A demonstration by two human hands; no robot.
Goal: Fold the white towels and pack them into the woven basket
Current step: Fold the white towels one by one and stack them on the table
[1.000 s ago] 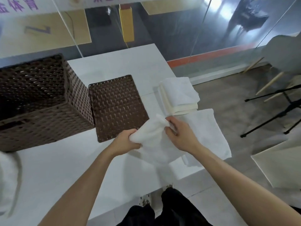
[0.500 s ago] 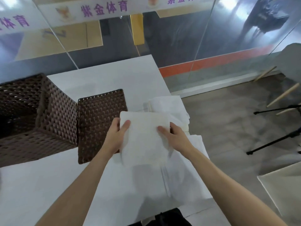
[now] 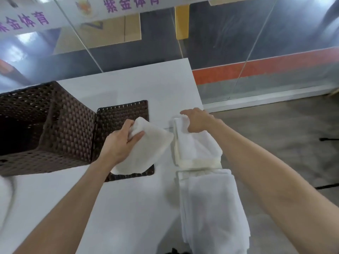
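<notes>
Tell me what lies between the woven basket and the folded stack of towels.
In the head view, the flat woven lid lies between basket and stack, with the left hand holding a folded towel over it.

the woven basket point(image 3: 45, 129) stands open-topped, nothing over its mouth. just right of the basket its flat lid point(image 3: 121, 114) lies on the table point(image 3: 128, 85), partly under a held towel point(image 3: 146, 143). beyond the basket, bare tabletop runs to a glass wall point(image 3: 220, 43).
</notes>
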